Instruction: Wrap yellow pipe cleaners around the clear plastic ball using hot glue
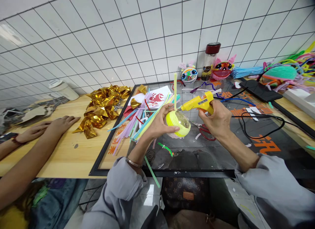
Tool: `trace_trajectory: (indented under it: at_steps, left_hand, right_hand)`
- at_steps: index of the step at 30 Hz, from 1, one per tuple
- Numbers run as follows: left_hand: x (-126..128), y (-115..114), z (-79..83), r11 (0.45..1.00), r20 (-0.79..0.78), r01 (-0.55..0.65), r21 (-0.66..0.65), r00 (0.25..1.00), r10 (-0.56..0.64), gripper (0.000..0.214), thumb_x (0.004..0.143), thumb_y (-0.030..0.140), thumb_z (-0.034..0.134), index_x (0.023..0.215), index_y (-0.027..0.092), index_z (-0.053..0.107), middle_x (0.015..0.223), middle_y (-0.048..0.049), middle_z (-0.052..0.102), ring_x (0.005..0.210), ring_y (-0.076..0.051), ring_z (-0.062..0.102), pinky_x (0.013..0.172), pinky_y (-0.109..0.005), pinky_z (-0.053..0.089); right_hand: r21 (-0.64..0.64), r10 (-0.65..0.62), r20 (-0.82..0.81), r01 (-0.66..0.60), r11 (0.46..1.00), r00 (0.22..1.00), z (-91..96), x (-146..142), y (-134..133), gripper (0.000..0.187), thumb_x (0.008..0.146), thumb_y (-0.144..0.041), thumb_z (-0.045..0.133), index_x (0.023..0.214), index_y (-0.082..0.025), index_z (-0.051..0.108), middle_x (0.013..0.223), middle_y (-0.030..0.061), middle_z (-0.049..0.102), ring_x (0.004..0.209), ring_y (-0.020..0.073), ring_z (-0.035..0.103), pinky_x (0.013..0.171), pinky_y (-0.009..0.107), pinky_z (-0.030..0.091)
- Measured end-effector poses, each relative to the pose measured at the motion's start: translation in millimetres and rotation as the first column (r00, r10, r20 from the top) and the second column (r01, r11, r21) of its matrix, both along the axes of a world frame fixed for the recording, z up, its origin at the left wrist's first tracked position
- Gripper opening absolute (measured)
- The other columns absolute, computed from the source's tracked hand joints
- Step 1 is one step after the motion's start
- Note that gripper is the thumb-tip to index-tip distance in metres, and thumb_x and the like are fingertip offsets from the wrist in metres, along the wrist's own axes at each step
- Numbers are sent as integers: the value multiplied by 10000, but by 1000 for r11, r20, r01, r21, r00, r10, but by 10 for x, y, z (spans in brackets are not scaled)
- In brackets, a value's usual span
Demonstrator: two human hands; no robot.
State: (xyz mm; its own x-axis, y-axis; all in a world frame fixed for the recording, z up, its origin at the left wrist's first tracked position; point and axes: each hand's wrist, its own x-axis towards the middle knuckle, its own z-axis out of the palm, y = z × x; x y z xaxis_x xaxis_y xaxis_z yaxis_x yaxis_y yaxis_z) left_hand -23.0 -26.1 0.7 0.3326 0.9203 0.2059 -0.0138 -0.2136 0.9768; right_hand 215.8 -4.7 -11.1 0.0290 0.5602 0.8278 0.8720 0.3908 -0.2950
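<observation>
My left hand (161, 121) is closed around a small round clear container wrapped in yellow pipe cleaner (177, 123). From its top a loose length of the yellow pipe cleaner (175, 87) stands straight up. In my right hand (218, 119) is a yellow hot glue gun (197, 103), its nozzle pointing left, close to the base of that upright strand. Whether the nozzle touches it I cannot tell. Red-handled scissors (206, 133) lie behind and between the hands, partly hidden by my right hand. A bundle of pastel pipe cleaners (134, 122) lies left of my left hand.
Crumpled gold foil (100, 107) and another person's hands (57, 126) are at left. Along the wall stand a decorated face ball (189, 74), a glass bottle (208, 63) and a pink face piece (222, 69). A black cord (262, 117) and a phone (262, 90) lie at right.
</observation>
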Motion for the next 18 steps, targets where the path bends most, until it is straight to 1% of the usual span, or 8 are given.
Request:
trace_trajectory:
  at_steps: [4, 10, 15, 18]
  left_hand:
    - [3, 2, -4, 1000, 9, 3, -2, 1000, -3, 1002, 508, 396, 957, 1331, 199, 420, 1355, -152, 522, 1358, -344, 488, 1153, -487, 399]
    - [10, -1, 1, 1000, 8, 10, 9, 1000, -10, 991, 514, 392, 955, 1332, 220, 423, 1355, -137, 521, 1362, -327, 480, 1162, -469, 384]
    - [12, 3, 5, 1000, 5, 8, 11, 1000, -8, 995, 508, 377, 947, 1325, 206, 404, 1379, -159, 499, 1391, -348, 452, 1176, -491, 371]
    - [11, 8, 4, 1000, 5, 11, 15, 1000, -11, 990, 507, 372, 944, 1320, 202, 406, 1381, -162, 496, 1398, -351, 442, 1183, -499, 361]
  right_hand:
    - [-21, 26, 5, -26, 999, 1000, 17, 17, -6, 117, 791, -321, 579, 830, -230, 517, 753, 47, 636, 695, 213, 588, 617, 316, 418]
    - [-44, 57, -4, -57, 997, 998, 38, 28, -13, 125, 796, -324, 578, 794, -237, 489, 743, 41, 622, 684, 202, 579, 606, 308, 412]
    - [-41, 78, -2, -78, 996, 997, 65, 39, -24, 131, 788, -316, 579, 782, -241, 472, 726, 36, 617, 650, 194, 567, 592, 307, 401]
    - [-65, 95, -5, -95, 993, 995, 86, 50, -26, 139, 786, -318, 578, 769, -247, 460, 715, 31, 607, 645, 191, 561, 592, 308, 397]
